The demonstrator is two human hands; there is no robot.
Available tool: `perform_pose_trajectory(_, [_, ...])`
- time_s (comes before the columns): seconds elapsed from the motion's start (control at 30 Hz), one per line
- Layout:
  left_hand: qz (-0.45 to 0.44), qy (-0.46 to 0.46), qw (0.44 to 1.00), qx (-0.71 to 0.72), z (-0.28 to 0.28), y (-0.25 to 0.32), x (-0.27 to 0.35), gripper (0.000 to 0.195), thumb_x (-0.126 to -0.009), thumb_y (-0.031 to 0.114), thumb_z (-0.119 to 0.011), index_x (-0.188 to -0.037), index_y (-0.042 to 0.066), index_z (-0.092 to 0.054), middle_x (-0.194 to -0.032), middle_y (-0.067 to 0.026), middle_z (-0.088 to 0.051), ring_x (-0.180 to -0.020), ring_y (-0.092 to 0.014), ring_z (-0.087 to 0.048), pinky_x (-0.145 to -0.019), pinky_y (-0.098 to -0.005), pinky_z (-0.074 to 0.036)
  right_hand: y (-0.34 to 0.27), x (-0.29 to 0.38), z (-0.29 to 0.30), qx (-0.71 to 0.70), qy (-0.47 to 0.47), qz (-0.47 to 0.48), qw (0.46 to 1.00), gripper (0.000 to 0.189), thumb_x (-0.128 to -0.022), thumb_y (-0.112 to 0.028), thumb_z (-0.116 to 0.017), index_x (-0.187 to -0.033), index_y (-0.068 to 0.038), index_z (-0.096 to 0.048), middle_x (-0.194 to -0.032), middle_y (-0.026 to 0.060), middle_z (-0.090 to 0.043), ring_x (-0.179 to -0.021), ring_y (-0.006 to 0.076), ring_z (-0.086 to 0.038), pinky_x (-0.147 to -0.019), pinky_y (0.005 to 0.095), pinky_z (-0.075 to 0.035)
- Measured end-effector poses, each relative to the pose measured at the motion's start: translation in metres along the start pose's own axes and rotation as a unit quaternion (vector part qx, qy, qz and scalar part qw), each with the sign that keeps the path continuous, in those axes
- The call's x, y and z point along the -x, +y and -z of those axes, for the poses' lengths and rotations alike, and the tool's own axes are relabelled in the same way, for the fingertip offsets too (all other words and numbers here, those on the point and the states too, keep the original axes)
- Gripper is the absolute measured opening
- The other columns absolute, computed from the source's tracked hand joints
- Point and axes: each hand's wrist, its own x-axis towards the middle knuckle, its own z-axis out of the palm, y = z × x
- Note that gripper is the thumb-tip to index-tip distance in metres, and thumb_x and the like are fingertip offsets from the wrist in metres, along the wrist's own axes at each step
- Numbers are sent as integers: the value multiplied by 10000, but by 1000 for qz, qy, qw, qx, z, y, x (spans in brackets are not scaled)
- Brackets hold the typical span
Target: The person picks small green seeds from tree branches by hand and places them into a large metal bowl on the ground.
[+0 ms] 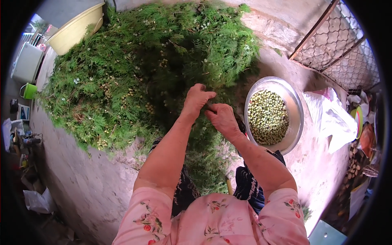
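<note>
My left hand (196,101) is over the near edge of a large heap of green conifer branches (119,70), its fingers bent. What the fingers hold is hidden. Close beside it, my right hand (223,118) has thumb and fingers closed on what looks like a short dark stem (210,106). Foliage around the hands is dark and blurred. Small round cones (130,93) show among the branches. To the right of my right hand, a metal basin (294,128) holds many small green cones (266,116).
Loose sprigs (205,171) lie between my legs, near a yellow handle (229,186). A white plastic sack (330,116) and a wire mesh panel (340,39) are at right. At left are a yellow tub (76,29), a green bucket (30,91) and household clutter.
</note>
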Motion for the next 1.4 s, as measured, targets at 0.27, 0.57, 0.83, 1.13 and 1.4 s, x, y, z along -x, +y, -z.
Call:
perform_pose_trajectory(0.27, [70,-67,994,40,21,3,-2,339,-620,-41,-645,-952,-48,-575,-755,-66,-611,-620,-104,-535,-526,-218,-399,7,6,-7,-47,-70,-45,995,200,-723,-164,-584,-722,35,-571,-651,188,-556,-628,334,-553,-604,403,-433])
perform_pose_trajectory(0.57, [40,-73,996,6,51,22,-3,227,-726,-39,-536,-948,-24,-578,-748,-72,-630,-550,-64,-480,-490,-189,-350,34,13,-17,-266,-132,-356,886,203,-821,-101,-502,-935,45,-586,-709,60,-577,-592,128,-553,-497,253,-417])
perform_pose_trajectory(0.83, [-50,-84,992,79,61,68,19,291,-736,-5,-508,-1021,-47,-553,-802,-97,-633,-575,-85,-481,-562,-212,-400,32,-15,7,-425,-26,-387,818,266,-853,-230,-546,-975,7,-556,-767,72,-587,-657,170,-587,-569,271,-481])
perform_pose_trajectory(1.13, [-124,-326,934,74,55,89,73,235,-716,-93,-589,-938,-23,-620,-849,-71,-640,-805,-125,-590,-753,-237,-466,-23,-36,47,-640,32,-257,723,245,-854,-117,-501,-1039,42,-509,-852,110,-577,-749,233,-583,-677,345,-506])
perform_pose_trajectory(1.4, [-81,-133,983,102,55,80,47,202,-822,139,-569,-933,-21,-620,-821,-69,-641,-745,-127,-581,-713,-248,-455,-30,-17,60,-541,9,-227,810,237,-847,-29,-440,-1063,31,-515,-953,84,-585,-824,194,-589,-732,320,-504])
